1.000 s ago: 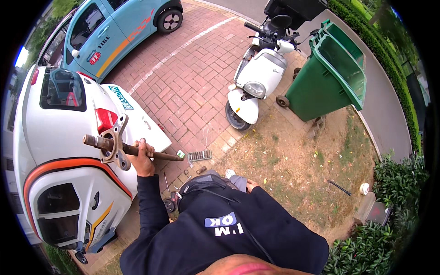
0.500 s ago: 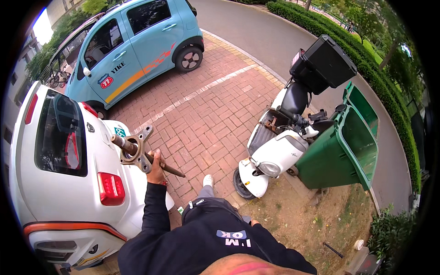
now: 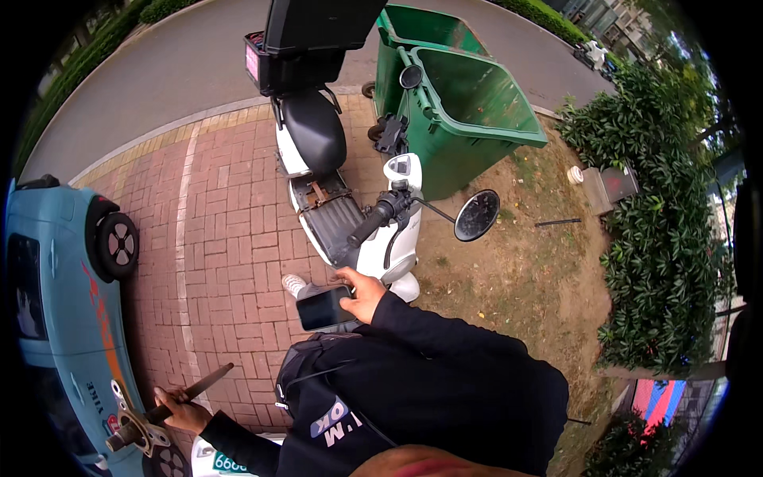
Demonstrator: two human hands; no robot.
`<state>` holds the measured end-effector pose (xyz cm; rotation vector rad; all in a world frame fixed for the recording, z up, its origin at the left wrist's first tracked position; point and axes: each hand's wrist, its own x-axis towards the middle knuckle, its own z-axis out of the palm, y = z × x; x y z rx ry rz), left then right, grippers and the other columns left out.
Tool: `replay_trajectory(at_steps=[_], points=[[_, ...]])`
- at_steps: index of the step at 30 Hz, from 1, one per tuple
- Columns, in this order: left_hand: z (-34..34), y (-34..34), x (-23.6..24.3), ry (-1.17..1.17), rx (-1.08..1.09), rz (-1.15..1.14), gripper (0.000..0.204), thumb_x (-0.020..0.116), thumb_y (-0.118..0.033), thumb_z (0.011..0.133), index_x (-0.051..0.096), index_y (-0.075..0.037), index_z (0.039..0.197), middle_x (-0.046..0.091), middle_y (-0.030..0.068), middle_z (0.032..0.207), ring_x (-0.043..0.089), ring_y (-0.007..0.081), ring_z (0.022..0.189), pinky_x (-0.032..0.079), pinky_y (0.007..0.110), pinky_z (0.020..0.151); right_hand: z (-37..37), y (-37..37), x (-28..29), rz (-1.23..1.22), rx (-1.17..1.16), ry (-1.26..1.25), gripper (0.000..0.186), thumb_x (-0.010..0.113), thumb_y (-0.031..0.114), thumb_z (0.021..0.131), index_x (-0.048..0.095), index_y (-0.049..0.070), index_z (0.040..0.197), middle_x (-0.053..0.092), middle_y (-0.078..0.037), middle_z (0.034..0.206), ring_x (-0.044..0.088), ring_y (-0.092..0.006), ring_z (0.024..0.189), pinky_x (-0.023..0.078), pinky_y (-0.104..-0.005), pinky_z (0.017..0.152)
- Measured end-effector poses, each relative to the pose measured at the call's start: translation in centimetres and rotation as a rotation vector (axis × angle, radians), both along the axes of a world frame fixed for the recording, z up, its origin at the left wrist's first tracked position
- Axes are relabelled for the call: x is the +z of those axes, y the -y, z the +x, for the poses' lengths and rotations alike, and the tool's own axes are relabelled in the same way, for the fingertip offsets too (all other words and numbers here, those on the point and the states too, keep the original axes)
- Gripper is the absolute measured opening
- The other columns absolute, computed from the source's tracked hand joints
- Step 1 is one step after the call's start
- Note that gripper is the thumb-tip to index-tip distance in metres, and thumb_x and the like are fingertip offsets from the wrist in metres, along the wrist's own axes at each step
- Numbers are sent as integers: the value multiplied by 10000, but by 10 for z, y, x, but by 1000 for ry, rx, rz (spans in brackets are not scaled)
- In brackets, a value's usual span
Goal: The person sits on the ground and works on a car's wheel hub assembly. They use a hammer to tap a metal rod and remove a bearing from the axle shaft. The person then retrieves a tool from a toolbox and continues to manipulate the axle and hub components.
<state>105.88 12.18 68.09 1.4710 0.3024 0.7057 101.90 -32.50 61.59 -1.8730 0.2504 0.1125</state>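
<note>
My left hand point(image 3: 183, 415), low at the left, is closed around a brownish metal axle shaft point(image 3: 211, 381). A flange with several holed lugs point(image 3: 131, 421) sits near the shaft's thick end, and the thinner end points up and to the right. In front of my waist, my right hand point(image 3: 366, 296) grips a dark smartphone point(image 3: 324, 308), the thumb along its right edge. Its screen looks black. Just beyond the phone stands a white scooter point(image 3: 389, 246) with black handlebars.
Two green wheeled bins point(image 3: 461, 155) stand behind the scooter, beside dirt and bushes point(image 3: 652, 262). A black box point(image 3: 314, 40) sits on the scooter's rear. To the left a light-blue car point(image 3: 56, 262) is parked on red brick paving point(image 3: 230, 238). A dark rod point(image 3: 558, 222) lies on the dirt.
The view has swung right toward the scooter and bins. My right hand, out of sight before, now shows with a smartphone. The axle shaft stays in my left hand, now lower in view.
</note>
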Motion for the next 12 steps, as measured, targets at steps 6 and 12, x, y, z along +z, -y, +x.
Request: replay_trajectory(at_steps=[6,12], points=[[224,-15,-5,2,-45,53,408,552,-239,1028,455,-104,656,341,-6,570,317,97,496,311,268,507,206,-47,-3,1179,77,-192,693,626,-24,862,338,24,1491,590,-118,1195,652,-186,903,589,-315,685],[449,-22,9,12,-133,15,427,586,-259,1012,475,-87,638,376,7,560,359,113,507,328,277,529,386,-58,43,1437,127,-26,846,661,2,827,200,14,1535,583,-172,1166,692,-270,907,617,-362,728]])
